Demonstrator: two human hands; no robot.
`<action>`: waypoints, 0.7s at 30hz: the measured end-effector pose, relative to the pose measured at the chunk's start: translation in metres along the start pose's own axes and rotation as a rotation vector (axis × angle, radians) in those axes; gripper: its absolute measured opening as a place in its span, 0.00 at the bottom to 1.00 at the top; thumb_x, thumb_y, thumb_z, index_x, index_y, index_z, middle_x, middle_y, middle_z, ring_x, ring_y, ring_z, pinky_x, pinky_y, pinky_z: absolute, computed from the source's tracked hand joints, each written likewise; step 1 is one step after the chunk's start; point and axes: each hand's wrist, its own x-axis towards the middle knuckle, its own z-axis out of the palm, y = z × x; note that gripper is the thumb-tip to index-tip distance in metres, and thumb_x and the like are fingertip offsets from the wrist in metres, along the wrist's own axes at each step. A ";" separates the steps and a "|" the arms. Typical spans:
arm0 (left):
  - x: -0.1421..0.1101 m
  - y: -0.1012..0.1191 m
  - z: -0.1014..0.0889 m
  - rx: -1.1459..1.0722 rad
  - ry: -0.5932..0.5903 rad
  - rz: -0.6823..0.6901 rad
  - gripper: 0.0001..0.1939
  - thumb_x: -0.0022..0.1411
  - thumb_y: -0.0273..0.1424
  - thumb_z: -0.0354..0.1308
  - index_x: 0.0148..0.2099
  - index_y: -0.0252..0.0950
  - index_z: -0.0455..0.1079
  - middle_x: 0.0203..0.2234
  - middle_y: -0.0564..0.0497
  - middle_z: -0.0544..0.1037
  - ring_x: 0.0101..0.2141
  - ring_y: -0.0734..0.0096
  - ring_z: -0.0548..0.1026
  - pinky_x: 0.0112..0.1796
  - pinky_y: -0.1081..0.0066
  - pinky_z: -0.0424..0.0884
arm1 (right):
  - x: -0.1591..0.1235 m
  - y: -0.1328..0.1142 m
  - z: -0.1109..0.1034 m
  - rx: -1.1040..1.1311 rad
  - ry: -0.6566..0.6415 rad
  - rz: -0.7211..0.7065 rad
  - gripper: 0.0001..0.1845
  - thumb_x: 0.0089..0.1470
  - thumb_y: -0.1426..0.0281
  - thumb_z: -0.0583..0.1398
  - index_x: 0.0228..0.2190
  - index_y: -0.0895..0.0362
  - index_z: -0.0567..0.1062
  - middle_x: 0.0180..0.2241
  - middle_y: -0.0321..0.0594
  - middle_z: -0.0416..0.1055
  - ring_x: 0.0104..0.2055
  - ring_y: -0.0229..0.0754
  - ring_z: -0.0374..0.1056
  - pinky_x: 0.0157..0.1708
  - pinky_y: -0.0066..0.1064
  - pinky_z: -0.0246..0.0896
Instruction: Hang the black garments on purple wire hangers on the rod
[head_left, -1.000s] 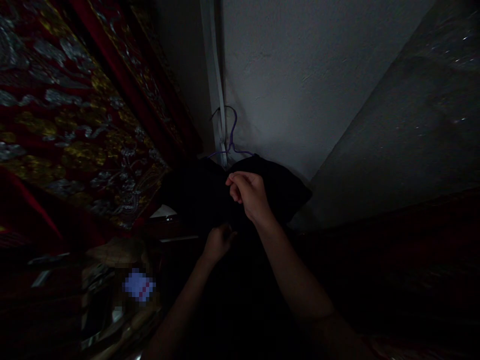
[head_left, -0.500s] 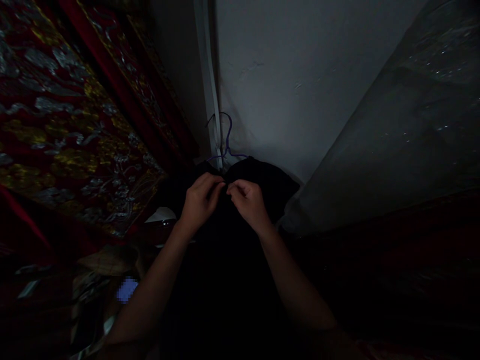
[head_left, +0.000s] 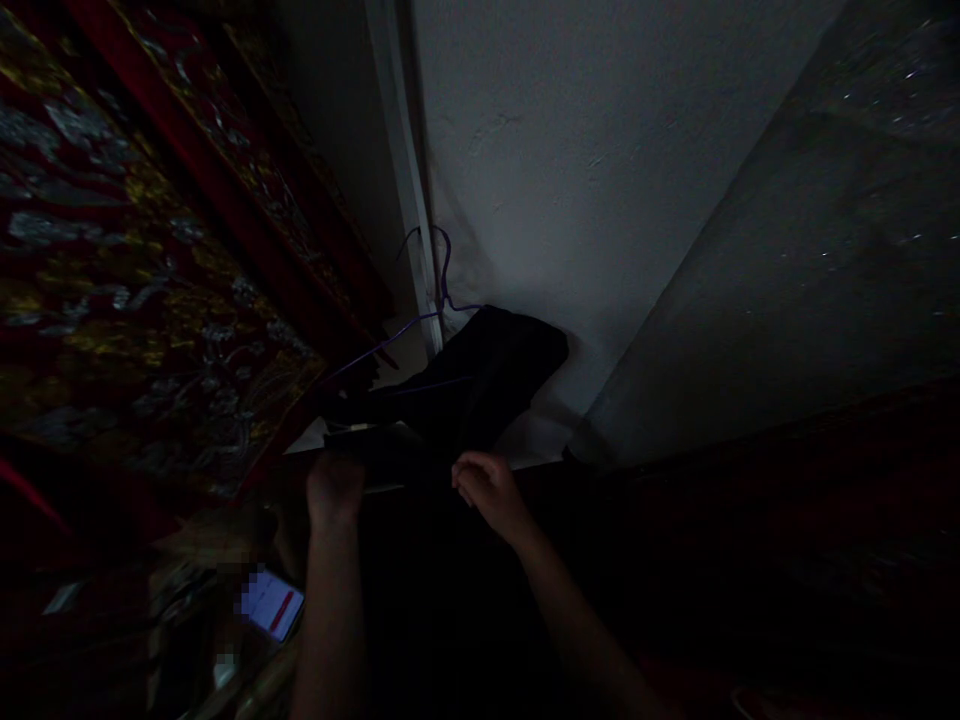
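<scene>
The right hand (head_left: 487, 492) is pinching a black cloth garment (head_left: 517, 352), left hand (head_left: 335, 490) sitting apart, grip too dark to tell; probably light, floppy, shoulders holding best.

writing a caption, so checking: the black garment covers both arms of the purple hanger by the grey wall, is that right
Not both arms: in the head view, the black garment covers only the picture-right arm of the purple hanger by the grey wall; the other is mostly exposed.
</scene>
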 end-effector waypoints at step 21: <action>-0.089 0.016 0.060 0.593 -0.728 0.131 0.21 0.67 0.39 0.55 0.60 0.40 0.67 0.53 0.44 0.77 0.55 0.58 0.74 0.55 0.61 0.69 | 0.017 -0.054 -0.031 -0.270 -0.242 -0.349 0.16 0.51 0.73 0.56 0.38 0.54 0.82 0.37 0.38 0.80 0.42 0.46 0.75 0.47 0.36 0.67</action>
